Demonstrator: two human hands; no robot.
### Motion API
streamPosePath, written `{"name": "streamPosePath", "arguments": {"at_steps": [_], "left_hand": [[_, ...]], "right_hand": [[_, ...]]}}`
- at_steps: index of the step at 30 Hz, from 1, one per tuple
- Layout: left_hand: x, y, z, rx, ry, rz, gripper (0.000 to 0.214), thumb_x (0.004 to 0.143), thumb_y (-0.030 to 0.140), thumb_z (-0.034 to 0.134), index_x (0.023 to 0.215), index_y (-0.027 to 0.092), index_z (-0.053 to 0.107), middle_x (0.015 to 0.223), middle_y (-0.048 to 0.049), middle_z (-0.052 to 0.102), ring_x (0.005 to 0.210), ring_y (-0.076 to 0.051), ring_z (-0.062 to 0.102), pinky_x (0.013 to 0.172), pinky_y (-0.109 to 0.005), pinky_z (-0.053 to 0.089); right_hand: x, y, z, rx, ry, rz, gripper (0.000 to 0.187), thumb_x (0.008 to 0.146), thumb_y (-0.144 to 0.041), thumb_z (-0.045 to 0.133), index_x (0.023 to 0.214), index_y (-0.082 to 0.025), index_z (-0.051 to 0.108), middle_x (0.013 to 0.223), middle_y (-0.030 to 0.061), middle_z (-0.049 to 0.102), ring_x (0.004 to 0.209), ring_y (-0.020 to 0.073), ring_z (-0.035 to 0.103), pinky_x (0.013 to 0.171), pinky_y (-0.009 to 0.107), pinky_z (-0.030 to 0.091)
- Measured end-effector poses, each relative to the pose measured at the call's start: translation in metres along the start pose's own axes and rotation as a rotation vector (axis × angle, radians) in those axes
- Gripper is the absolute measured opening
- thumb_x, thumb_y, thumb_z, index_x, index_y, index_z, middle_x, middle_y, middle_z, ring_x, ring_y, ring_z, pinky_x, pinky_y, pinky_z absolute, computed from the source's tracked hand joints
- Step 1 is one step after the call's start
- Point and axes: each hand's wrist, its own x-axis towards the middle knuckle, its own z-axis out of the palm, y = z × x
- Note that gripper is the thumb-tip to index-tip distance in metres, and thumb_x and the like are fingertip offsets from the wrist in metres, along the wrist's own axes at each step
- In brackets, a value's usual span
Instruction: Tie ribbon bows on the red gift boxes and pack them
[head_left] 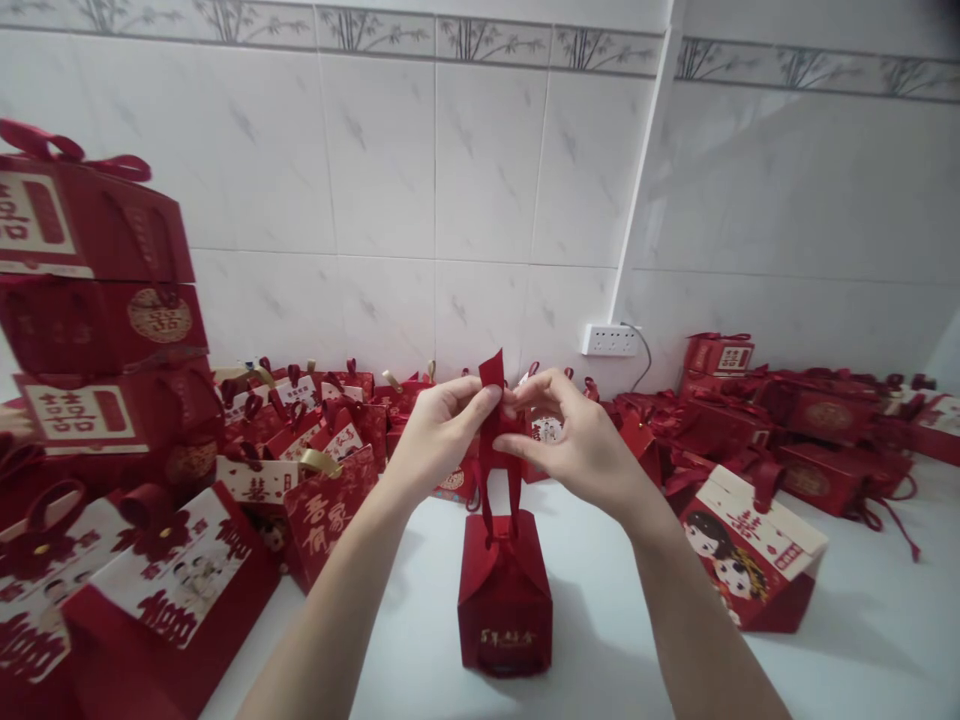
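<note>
Two hands pinching one ribbon [496,430], one box [504,600]

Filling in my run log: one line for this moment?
left hand: pinching ribbon | right hand: pinching ribbon | red box: upright on white counter

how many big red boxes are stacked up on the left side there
3 show: the top box, the middle box under it and the bottom box. Gift bags in front may hide more below.
</note>
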Motion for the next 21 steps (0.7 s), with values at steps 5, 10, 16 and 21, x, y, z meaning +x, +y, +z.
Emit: {"name": "streamPosePath", "arguments": {"at_steps": [5,10,16,21], "left_hand": [[-0.003,0.006,-0.001,0.090,-0.006,0.059,0.033,0.084,0.039,0.053,0.060,0.017,0.046,0.056,0.0046,0.033,0.049,-0.007,0.029,0.043,-0.019,0.023],[-0.004,0.010,-0.002,0.203,-0.002,0.137,0.030,0.084,0.034,0.051,0.060,0.017,0.049,0.057,0.0028,0.037,0.051,-0.008,0.032,0.045,-0.020,0.026],[-0.006,0.013,-0.001,0.305,-0.015,0.156,0.030,0.086,0.030,0.049,0.059,0.016,0.052,0.054,0.0029,0.039,0.050,-0.008,0.032,0.045,-0.020,0.025],[-0.005,0.010,-0.004,0.261,-0.030,0.156,0.028,0.087,0.032,0.049,0.066,0.015,0.056,0.061,0.0005,0.049,0.056,-0.009,0.042,0.049,-0.021,0.033]], "right_hand": [[0.001,0.006,0.001,0.081,-0.068,0.131,0.030,0.073,-0.030,0.072,0.099,-0.024,0.057,0.082,-0.0008,0.064,0.077,0.0161,0.062,0.070,0.031,0.051],[0.002,0.006,0.003,0.010,-0.037,0.122,0.015,0.075,-0.026,0.067,0.087,-0.022,0.059,0.075,-0.0012,0.063,0.070,0.0142,0.060,0.065,0.028,0.047],[0.003,0.004,0.005,-0.215,0.066,0.105,0.012,0.072,-0.017,0.061,0.080,-0.021,0.055,0.068,-0.0021,0.062,0.062,0.0138,0.058,0.058,0.025,0.043],[0.004,0.001,0.008,-0.171,0.012,0.175,0.035,0.073,-0.015,0.055,0.108,-0.022,0.052,0.063,-0.0036,0.065,0.062,0.0154,0.062,0.057,0.024,0.043]]}}
